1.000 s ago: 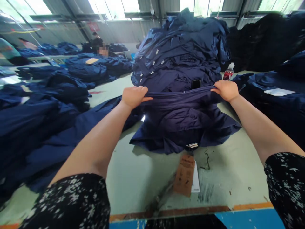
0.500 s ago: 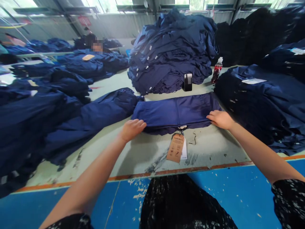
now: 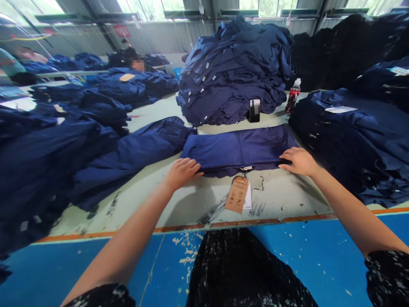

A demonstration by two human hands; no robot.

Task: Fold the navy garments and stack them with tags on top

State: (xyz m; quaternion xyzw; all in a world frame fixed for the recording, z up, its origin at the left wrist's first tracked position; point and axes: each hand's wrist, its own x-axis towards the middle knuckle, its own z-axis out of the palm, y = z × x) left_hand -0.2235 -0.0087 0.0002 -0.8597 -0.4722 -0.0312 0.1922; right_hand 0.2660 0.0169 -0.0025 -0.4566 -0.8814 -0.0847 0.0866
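The fingers (image 3: 192, 163) of the left hand (image 3: 181, 171) are being held straight and close together, clamped on nothing. Their tips are being laid flat on the near left corner of the folded navy garment (image 3: 238, 147). The fingers (image 3: 285, 155) of the right hand (image 3: 298, 161) are likewise being kept stretched and together, closed on nothing, and are being pressed on the near right corner of the same garment. The garment is being held flat on the pale green table (image 3: 281, 196), between the two hands, as a wide rectangle with its long side across the view.

At 6 o'clock from the garment, a brown hang tag (image 3: 237, 195) is being left lying on the table, joined to the garment's near edge by a short string. At 12 o'clock, just beyond the far edge, a dark phone (image 3: 254, 110) is being kept upright in front of a tall heap of navy garments (image 3: 233, 68). At 1 o'clock a bottle of red drink (image 3: 293, 96) is being kept standing beside that heap. At 3 o'clock a stack of navy clothing (image 3: 351, 136) is being kept near the right hand, with a white paper (image 3: 340, 109) on top. At 9 o'clock loose navy cloth (image 3: 140, 143) is being left spread across the table, just beside the garment's left end. At 11 o'clock, well apart, another person (image 3: 134, 57) is being half hidden behind further piles.
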